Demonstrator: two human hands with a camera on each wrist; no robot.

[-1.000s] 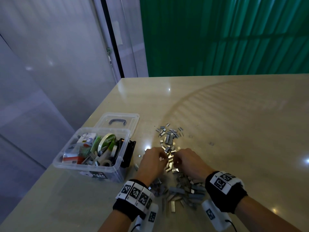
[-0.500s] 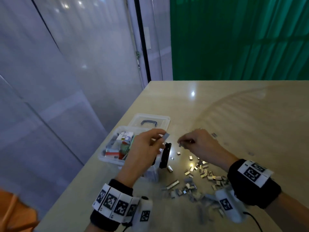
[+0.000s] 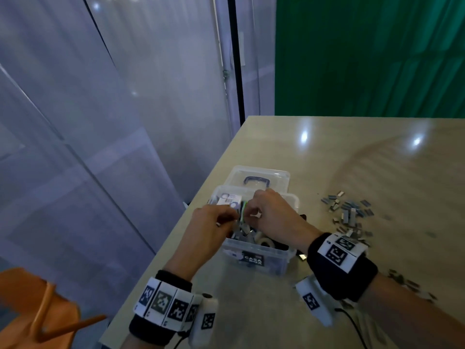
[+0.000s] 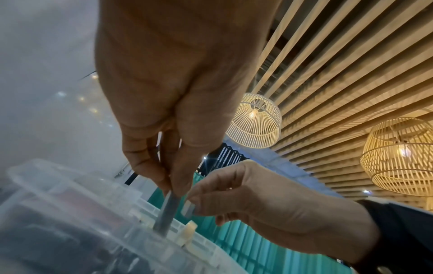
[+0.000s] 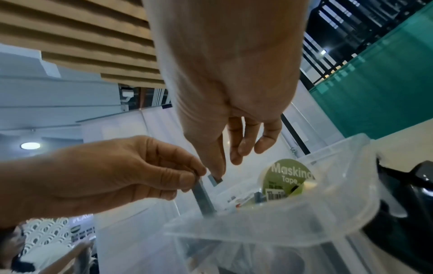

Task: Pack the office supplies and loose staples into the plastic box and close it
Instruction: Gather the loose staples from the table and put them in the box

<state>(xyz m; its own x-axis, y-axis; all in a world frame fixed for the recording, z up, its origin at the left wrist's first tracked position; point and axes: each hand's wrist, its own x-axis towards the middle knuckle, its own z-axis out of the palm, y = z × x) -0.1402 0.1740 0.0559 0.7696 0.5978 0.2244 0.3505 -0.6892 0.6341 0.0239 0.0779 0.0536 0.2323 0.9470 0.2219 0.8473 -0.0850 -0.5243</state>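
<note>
The clear plastic box [image 3: 261,250] stands open near the table's left edge, with its lid [image 3: 256,176] lying behind it. Both hands hover over the box. My left hand [image 4: 171,185] pinches a long grey staple strip [image 4: 167,213] that points down into the box. Beside it, my right hand [image 5: 218,172] pinches a short staple piece [image 5: 214,178] between thumb and forefinger. A green masking tape roll [image 5: 287,178] and other supplies lie inside. Loose staples [image 3: 349,212] are scattered on the table right of the box.
A black object [image 5: 410,204] leans against the box's right side. More staples [image 3: 407,283] lie by my right forearm. The table's left edge [image 3: 176,243] runs close to the box, and an orange chair [image 3: 37,311] stands below it. A green curtain hangs behind.
Both hands left the staple pile, each pinching staples, and moved left to above the box. The head view has swung left with them.
</note>
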